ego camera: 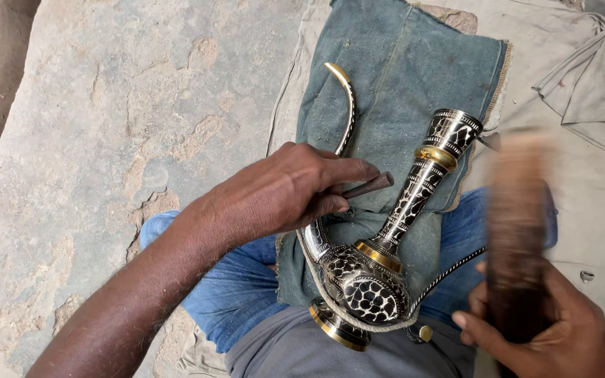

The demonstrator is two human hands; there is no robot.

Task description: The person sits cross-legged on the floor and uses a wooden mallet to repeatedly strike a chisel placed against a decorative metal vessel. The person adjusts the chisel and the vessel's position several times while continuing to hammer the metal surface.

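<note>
Fingers of your left hand (285,192) pinch a small dark chisel (369,185) against the ewer (379,259) lying just below them on your lap cloth (400,70). Your right hand (547,329) wraps a blurred wooden mallet (516,231). You seem mid-engraving; keep the tip steady.

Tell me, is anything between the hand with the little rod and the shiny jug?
Nothing visible. The left hand holds the small rod right above the jug, with no object between them; whether the tip touches is hidden.

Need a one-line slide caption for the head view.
Left hand sets a small chisel to a black-and-brass ewer on a lap cloth; right hand holds a blurred wooden mallet.
</note>
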